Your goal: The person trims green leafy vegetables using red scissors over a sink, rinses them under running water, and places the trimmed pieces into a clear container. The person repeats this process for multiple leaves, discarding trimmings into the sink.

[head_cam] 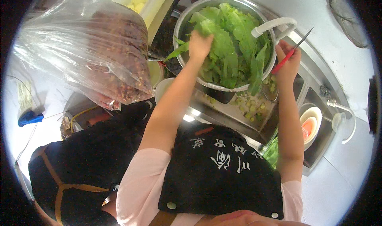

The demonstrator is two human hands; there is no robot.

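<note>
A round metal basin (179, 23) full of long green leafy vegetables (228, 45) stands before me at the sink. My left hand (200, 45) reaches over its left side, in among the leaves. Foliage hides those fingers, so whether they grip any is unclear. Just outside the basin's right rim, my right hand (289, 59) holds a small knife with a red handle (283, 62). The blade points up and to the right, away from the leaves. Above the basin's right side arches a white faucet spout (274, 24), and some leaves hang over the near rim.
Cut green pieces (250, 106) lie in the metal sink below the basin. A large clear bag of reddish-brown dried goods (119, 56) fills the left. White bowls (313, 124) and a second faucet (343, 106) are at right. Another person in black clothing (80, 166) is close on my left.
</note>
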